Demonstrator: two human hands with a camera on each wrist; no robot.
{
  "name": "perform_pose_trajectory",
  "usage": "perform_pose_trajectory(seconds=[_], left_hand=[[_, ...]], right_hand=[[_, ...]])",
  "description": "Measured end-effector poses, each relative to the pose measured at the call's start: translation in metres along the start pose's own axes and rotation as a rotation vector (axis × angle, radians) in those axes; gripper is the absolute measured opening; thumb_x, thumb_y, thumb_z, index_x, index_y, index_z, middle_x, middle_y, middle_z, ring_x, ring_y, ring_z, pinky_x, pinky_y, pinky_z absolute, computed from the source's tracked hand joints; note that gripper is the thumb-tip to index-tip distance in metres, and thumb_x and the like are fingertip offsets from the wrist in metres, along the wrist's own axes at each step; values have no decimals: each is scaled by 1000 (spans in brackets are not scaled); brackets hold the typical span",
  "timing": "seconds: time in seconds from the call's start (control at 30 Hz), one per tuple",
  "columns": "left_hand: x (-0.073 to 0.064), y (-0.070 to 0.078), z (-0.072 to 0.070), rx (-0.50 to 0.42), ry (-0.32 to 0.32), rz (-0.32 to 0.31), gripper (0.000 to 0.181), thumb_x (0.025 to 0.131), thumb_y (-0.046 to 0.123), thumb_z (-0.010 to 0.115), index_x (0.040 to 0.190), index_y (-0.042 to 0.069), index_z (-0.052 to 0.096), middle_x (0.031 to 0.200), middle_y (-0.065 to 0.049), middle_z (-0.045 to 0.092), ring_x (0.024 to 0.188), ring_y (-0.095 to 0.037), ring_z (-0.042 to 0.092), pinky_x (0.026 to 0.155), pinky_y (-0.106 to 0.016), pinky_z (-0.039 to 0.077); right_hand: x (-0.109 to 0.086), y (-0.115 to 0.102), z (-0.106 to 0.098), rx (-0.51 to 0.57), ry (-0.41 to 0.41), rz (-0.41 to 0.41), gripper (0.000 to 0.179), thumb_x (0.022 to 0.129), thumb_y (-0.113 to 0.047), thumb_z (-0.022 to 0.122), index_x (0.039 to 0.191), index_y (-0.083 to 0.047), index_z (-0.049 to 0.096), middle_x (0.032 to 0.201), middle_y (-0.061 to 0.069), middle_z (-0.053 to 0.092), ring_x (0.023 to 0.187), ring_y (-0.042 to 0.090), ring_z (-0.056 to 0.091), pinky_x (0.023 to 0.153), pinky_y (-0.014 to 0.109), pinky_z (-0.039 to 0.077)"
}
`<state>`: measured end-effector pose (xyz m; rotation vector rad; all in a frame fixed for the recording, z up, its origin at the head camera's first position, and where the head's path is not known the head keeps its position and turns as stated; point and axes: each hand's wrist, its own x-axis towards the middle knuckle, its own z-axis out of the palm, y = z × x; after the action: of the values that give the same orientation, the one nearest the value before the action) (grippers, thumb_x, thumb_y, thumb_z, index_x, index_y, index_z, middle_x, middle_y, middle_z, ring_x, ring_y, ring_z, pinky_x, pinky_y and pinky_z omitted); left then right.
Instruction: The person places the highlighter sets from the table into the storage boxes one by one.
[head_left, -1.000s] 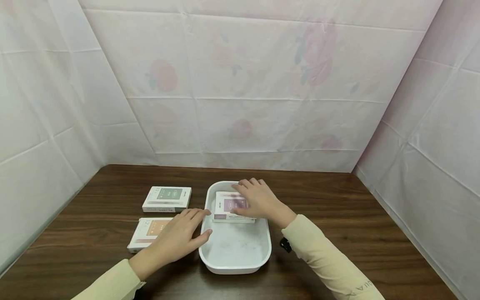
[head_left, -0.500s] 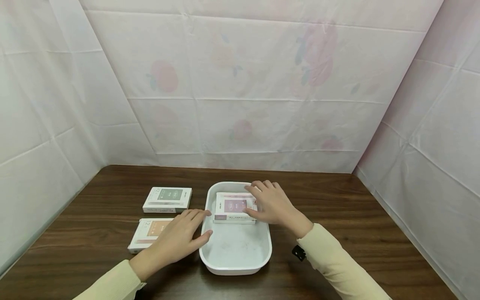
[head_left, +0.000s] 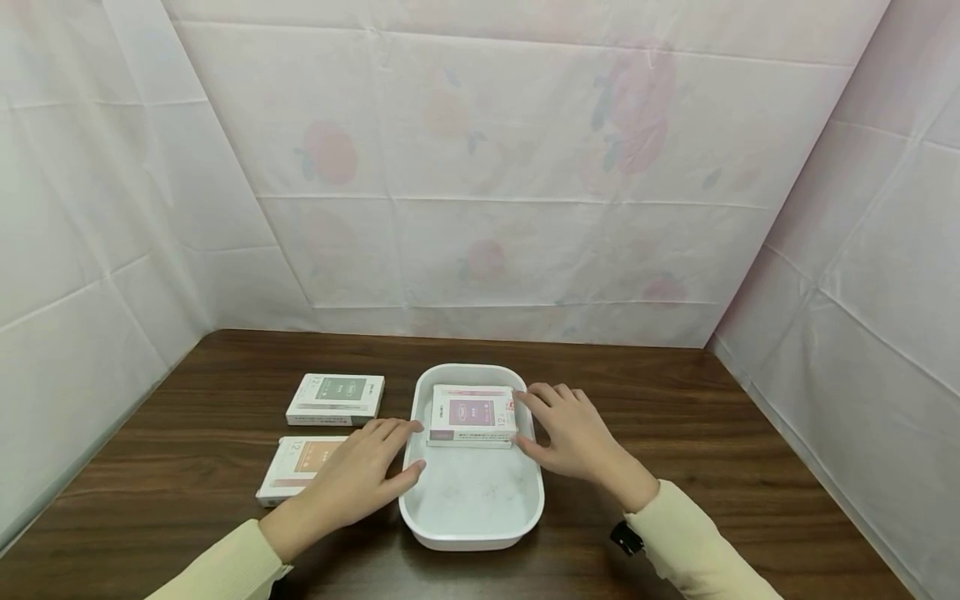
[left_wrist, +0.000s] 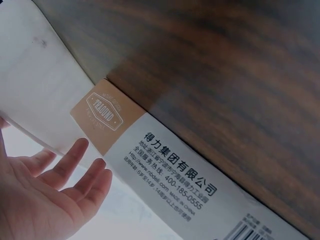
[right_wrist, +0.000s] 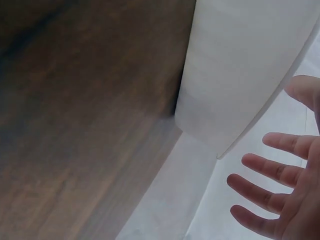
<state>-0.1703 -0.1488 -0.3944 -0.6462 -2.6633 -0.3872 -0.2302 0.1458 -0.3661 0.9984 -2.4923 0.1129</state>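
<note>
A white plastic tray (head_left: pixel 472 500) with rounded corners stands in the middle of the table. In its far half lies a flat white carton with a purple label (head_left: pixel 472 412); another white edge shows just beneath its front. My left hand (head_left: pixel 360 471) has its fingertips at the tray's left rim, fingers spread and relaxed. Under that forearm, partly hidden, lies a similar carton with an orange label (head_left: pixel 300 467), whose printed side fills much of the left wrist view. My right hand (head_left: pixel 573 433) is at the tray's right rim, fingers extended and holding nothing; the right wrist view shows them apart.
Behind the orange-labelled carton, left of the tray, lies a carton with a green label (head_left: pixel 337 398). The dark wooden table (head_left: pixel 712 450) ends at white patterned cloth (head_left: pixel 480 167) hung at the back and both sides.
My right hand has drawn away from the purple-labelled carton to the right, out over the tray's rim, uncovering the carton's right end. The left hand has stayed in place.
</note>
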Motion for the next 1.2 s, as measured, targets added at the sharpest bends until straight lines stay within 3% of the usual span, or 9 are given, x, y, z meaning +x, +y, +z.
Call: perform_pose_trajectory(seconds=[0.4,1.2], left_hand=[[0,1,-1,8,-7,-2,45,85,44,56,119,15,57,114,2,59,107,-18,54,89,-39,45],[2,1,-3,27,17,24,43,85,45,56,117,16,58,110,2,60,106,-18,54,90,-38,45]], right_hand=[[-18,-7,-3,17,-50,35,52,81,-49,58,122,-17,57,113,2,59,95,22,57,78,42,46],[-28,-9,10,153,-42,65,40,83,-38,58,116,-15,59,112,-2,59,96,16,57,76,37,46]])
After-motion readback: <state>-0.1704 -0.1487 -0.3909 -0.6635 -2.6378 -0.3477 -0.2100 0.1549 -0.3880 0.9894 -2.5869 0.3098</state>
